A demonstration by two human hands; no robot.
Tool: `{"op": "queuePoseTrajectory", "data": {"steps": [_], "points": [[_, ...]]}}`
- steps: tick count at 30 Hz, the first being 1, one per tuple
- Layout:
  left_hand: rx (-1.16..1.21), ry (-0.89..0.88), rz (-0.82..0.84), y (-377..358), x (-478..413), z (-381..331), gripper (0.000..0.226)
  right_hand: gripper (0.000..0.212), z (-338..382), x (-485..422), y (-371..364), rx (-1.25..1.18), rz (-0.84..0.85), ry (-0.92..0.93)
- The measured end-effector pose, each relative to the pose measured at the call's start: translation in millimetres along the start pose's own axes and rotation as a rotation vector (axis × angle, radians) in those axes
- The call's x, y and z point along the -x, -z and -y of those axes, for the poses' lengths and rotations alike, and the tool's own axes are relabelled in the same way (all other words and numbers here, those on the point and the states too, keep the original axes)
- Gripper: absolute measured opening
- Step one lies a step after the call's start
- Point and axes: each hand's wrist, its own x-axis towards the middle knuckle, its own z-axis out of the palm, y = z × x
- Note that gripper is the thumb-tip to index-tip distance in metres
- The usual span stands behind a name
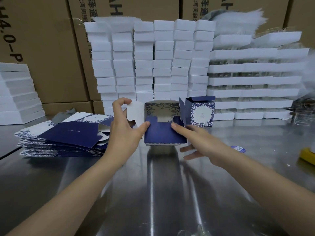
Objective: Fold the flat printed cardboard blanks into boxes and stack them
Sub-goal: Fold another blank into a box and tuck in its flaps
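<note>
Navy half-folded box (163, 135) at frame centre: left hand (125, 128) pinches its white flap (136, 113), right hand (199, 142) presses with straight fingers (179, 127); uneven pressure could crease the tuck tab (152, 120)

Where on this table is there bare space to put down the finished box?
The steel table is bare nearer than the half-folded box, and at right between the finished box and the yellow object, except a small blue label. Crowded: flat blanks at left, white stacks along the back.
</note>
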Motion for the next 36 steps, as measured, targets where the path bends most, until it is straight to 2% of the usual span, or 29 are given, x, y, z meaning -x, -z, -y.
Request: {"op": "queuePoseTrajectory", "data": {"steps": [2,6,8,13,18,21,23,25,27,29,32,33,36], "points": [[0.005,-0.016,-0.003,-1.6,1.0,-0.8,0.068,0.083,-2.0,-0.4,-0.1,0.008,0.035,-0.061],[0.047,-0.039,-0.014,-5.0,3.6,0.4,0.067,0.098,-5.1,2.8,-1.0,0.002,0.165,-0.192],[0.076,-0.052,-0.019,-6.2,5.6,-1.4,0.065,0.098,-5.4,3.1,-2.0,-0.043,0.2,-0.213],[0.115,-0.088,-0.084,-7.1,8.4,-6.8,0.064,0.056,-4.6,1.6,-13.1,-0.371,0.095,-0.119],[0.156,-0.22,-0.132,-9.9,11.4,-10.8,0.066,0.045,-4.3,3.5,-26.4,-0.563,0.105,-0.031],[0.197,-0.234,-0.097,-10.7,12.6,-13.0,0.071,0.037,-3.0,5.8,-30.0,-0.596,0.094,-0.029],[0.235,-0.208,-0.082,-12.1,14.4,-15.0,0.082,0.032,-1.8,6.6,-30.5,-0.599,0.036,-0.027],[0.278,-0.15,-0.066,-14.7,15.5,-16.8,0.096,0.029,-0.4,6.7,-30.7,-0.593,-0.019,-0.008],[0.286,-0.002,-0.036,-19.0,16.0,-16.8,0.099,0.028,0.8,7.4,-30.6,-0.606,-0.051,0.02],[0.268,0.251,0.025,-23.3,17.9,-16.6,0.086,0.028,1.8,9.0,-30.8,-0.615,-0.062,0.047],[0.283,0.575,0.209,-31.4,22.1,-16.5,0.036,0.029,3.0,10.8,-32.1,-0.616,-0.069,0.065],[0.302,0.625,0.272,-34.2,24.4,-16.9,0.032,0.029,2.9,11.1,-32.6,-0.607,-0.075,0.07],[0.438,0.661,0.365,-40.9,28.5,-18.2,0.049,0.03,2.3,12.1,-34.4,-0.562,-0.079,0.087]]}}
